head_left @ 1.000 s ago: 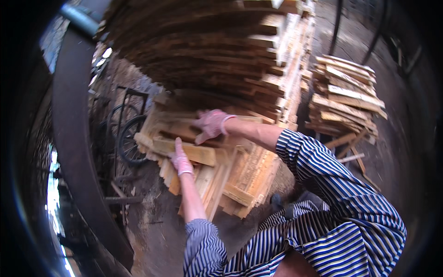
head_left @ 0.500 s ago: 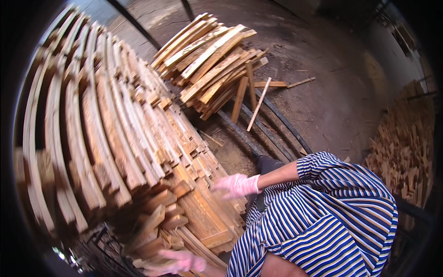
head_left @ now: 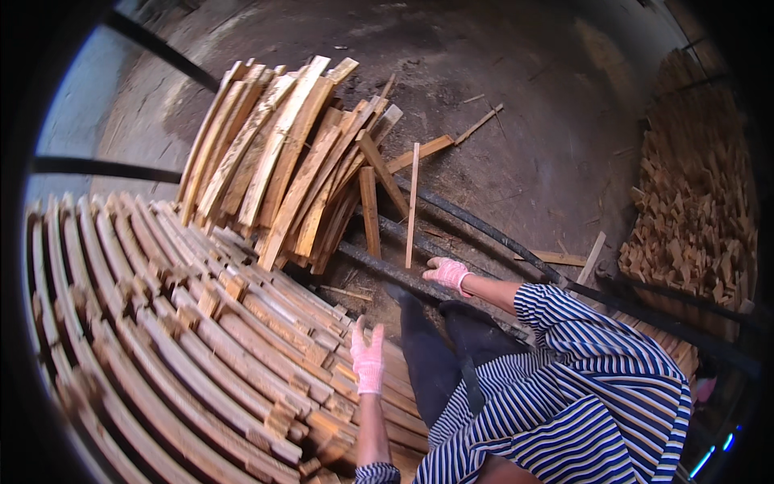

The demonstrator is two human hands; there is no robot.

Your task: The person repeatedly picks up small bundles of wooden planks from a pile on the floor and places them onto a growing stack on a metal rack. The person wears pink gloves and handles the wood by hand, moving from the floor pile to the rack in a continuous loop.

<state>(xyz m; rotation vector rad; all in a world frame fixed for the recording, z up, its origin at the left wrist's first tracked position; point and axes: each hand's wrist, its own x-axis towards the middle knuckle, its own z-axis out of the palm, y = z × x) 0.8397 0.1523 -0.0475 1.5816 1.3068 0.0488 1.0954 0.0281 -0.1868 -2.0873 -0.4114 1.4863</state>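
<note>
My left hand (head_left: 368, 356), in a pink knitted glove, is raised over the edge of the stacked wooden strips (head_left: 218, 355) on the left. Its fingers are spread and nothing is in them. Farther to the right, my right hand (head_left: 447, 274) wears a matching glove. It is open and empty, its fingers pointing left, above the dark metal rails. Close to its fingertips is the lower end of a thin upright stick (head_left: 412, 210). Ahead of both hands lies a loose heap of rough wooden slats (head_left: 282, 153).
Dark metal rails (head_left: 492, 234) run from the heap toward the right. Two short boards (head_left: 369, 211) lean against the heap. A large pile of cut wood pieces (head_left: 685, 210) stands at the far right. Dark bars (head_left: 105, 167) cross at the upper left.
My view has turned to the right. My left hand has risen from low among the strips to their edge. My right hand has moved off the stack, over the rails.
</note>
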